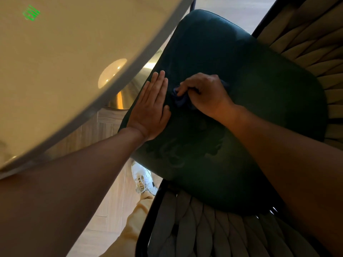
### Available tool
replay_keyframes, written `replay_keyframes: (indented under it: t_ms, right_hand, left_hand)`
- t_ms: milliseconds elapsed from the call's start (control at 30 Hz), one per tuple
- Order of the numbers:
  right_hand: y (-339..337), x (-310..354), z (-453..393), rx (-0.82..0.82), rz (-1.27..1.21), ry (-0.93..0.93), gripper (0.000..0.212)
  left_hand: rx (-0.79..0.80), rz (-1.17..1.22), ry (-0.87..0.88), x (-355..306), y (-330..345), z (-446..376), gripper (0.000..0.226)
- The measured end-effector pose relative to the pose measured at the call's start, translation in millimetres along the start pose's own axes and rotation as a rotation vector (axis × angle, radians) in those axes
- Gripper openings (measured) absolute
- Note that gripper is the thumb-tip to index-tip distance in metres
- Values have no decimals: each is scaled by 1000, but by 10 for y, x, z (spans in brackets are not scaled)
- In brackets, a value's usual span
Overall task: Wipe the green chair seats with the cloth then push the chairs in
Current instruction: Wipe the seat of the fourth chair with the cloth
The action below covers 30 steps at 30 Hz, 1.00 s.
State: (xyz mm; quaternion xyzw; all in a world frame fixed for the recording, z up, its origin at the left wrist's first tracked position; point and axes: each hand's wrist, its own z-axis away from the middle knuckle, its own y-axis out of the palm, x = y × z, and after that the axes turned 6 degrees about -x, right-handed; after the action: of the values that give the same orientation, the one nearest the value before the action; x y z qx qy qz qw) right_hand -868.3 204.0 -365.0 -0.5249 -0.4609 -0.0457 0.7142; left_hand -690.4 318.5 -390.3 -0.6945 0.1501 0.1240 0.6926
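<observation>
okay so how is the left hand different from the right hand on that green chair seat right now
The left hand lies flat with straight fingers pressed on the green chair seat; the right hand is curled.
The left hand holds nothing; the right hand grips a dark blue cloth bunched under its fingers.
The left hand sits at the seat's edge nearest the table; the right hand is further in toward the middle.
Both hands are on the same seat, close together.
</observation>
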Motion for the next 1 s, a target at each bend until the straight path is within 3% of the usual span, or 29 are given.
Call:
replay_keyframes:
  t_ms: [167, 233, 300, 400, 567, 667, 833, 1000]
  right_hand:
    - [-76, 179, 191, 144, -102, 260, 40]
    - [-65, 221, 225, 77, -213, 349, 42]
    - [-42, 290, 231, -99, -307, 371, 39]
    - [59, 380, 84, -336, -303, 292, 36]
    - [427, 314, -108, -309, -95, 275, 52]
    - [594, 347, -35, -401, -18, 175, 42]
    - [631, 383, 183, -336, -26, 25, 28]
    - [657, 398, 379, -248, -1, -21, 27]
  left_hand:
    - [50, 9, 17, 79, -116, 135, 69]
    - [60, 6, 10, 129, -135, 291, 69]
    - [53, 2, 24, 187, -124, 462, 68]
    - [6, 0, 37, 257, -79, 628, 67]
    - [-38, -24, 34, 259, -15, 647, 65]
    - [-59, -13, 40, 270, 3, 657, 65]
    - [-51, 32, 70, 285, -23, 653, 65]
    - [25, 63, 98, 334, -106, 650, 72]
